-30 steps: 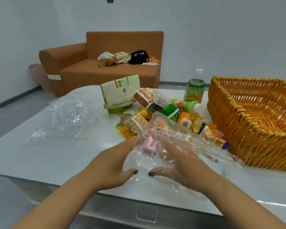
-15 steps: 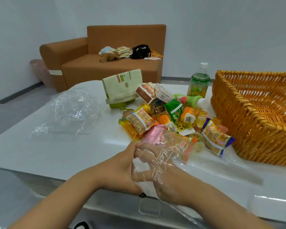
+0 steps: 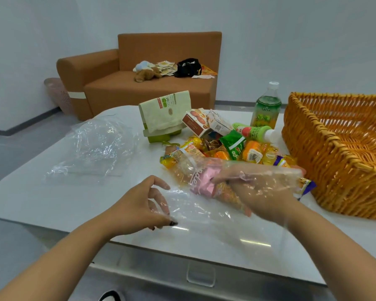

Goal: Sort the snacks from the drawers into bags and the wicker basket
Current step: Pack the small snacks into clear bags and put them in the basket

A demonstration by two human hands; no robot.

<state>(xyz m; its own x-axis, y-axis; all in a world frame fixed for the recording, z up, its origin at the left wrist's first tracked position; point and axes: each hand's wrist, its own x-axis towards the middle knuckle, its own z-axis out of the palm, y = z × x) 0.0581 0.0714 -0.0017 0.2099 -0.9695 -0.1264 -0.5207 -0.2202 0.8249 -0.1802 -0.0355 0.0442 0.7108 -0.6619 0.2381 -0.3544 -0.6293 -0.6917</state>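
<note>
A heap of small snack packets (image 3: 232,146) lies mid-table, left of the orange wicker basket (image 3: 334,140), which holds nothing that I can see. A clear plastic bag (image 3: 204,213) lies in front of the heap. My left hand (image 3: 143,205) pinches the bag's near edge. My right hand (image 3: 261,187) is inside the bag, fingers stretched toward the basket, thumb beside a pink packet (image 3: 206,181). I cannot tell whether the pink packet is inside the bag.
A second crumpled clear bag (image 3: 96,146) lies at the table's left. Behind the heap stand a pale green pack (image 3: 165,111), two small boxes (image 3: 195,122) and an upright green bottle (image 3: 266,107); another bottle (image 3: 254,132) lies flat. A drawer handle (image 3: 201,276) shows below the table edge.
My right hand has pushed deeper into the clear bag and forward toward the snacks. My left hand has drawn back to the bag's near edge and pinches it.
</note>
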